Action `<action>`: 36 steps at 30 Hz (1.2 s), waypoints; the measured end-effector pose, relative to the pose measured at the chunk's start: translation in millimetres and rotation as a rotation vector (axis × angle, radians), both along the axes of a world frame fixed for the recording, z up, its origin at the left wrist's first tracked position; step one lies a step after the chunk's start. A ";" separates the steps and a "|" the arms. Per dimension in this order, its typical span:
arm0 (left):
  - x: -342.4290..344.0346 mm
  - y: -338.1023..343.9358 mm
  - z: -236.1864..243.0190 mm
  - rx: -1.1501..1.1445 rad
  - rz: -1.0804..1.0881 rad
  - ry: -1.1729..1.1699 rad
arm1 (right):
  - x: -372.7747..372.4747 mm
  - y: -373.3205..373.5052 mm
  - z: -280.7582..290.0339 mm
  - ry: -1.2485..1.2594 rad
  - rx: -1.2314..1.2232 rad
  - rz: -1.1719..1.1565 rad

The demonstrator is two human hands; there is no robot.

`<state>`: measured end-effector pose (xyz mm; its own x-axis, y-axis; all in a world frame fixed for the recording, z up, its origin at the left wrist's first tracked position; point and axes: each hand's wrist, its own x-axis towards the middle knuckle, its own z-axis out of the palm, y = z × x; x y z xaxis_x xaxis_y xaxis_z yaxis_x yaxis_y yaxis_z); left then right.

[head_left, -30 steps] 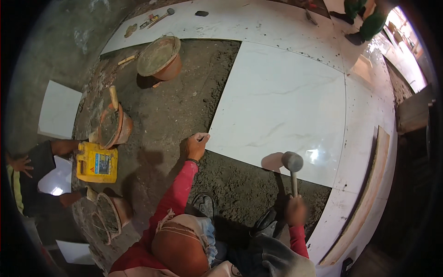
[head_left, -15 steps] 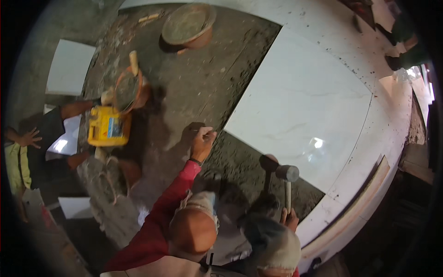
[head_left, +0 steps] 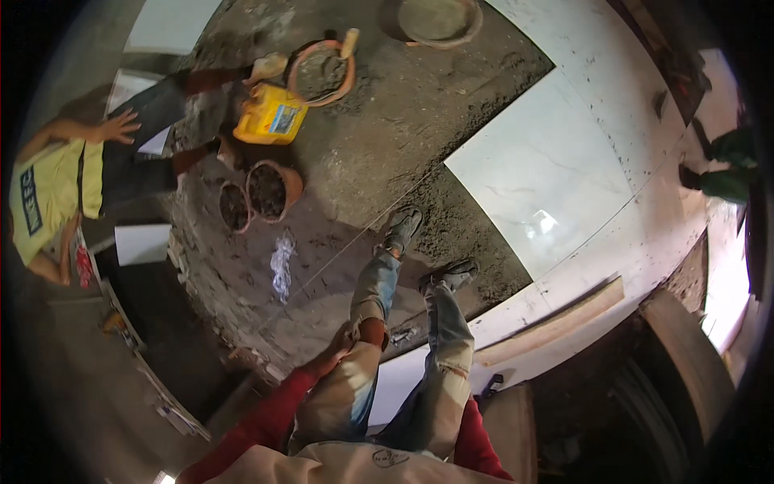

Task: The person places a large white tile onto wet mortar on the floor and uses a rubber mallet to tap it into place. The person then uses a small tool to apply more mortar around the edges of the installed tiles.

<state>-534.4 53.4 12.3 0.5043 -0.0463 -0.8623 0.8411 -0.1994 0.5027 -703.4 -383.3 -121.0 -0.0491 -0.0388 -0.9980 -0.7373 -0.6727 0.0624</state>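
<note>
Down at the left knee (head_left: 372, 330), I see the left hand (head_left: 334, 349) resting against the leg; I can't tell whether its fingers are curled or spread. My view hides the right hand, so its grip is unknown to me; just a red sleeve (head_left: 480, 444) shows. Ahead of the shoes (head_left: 403, 227), the white marbled floor tile (head_left: 536, 173) lies flat, bordering rough grey mortar (head_left: 484, 238).

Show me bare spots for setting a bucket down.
The large glossy white floor tile is bare, bordered by dark, crumbly grey mortar. Flat grey floor lies open between that tile and the yellow plastic jerrycan. Crowded: around the jerrycan, with round orange buckets and the co-worker's feet.
</note>
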 end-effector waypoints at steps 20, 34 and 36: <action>-365.9 6.2 93.5 0.343 0.352 0.065 | 247.7 22.3 219.6 -0.468 -0.043 0.384; -536.3 116.7 186.3 0.353 1.023 0.111 | 158.4 426.6 193.4 -0.207 0.034 0.933; -553.5 142.2 178.0 0.453 1.028 0.076 | 173.5 455.0 127.3 -0.160 0.131 0.909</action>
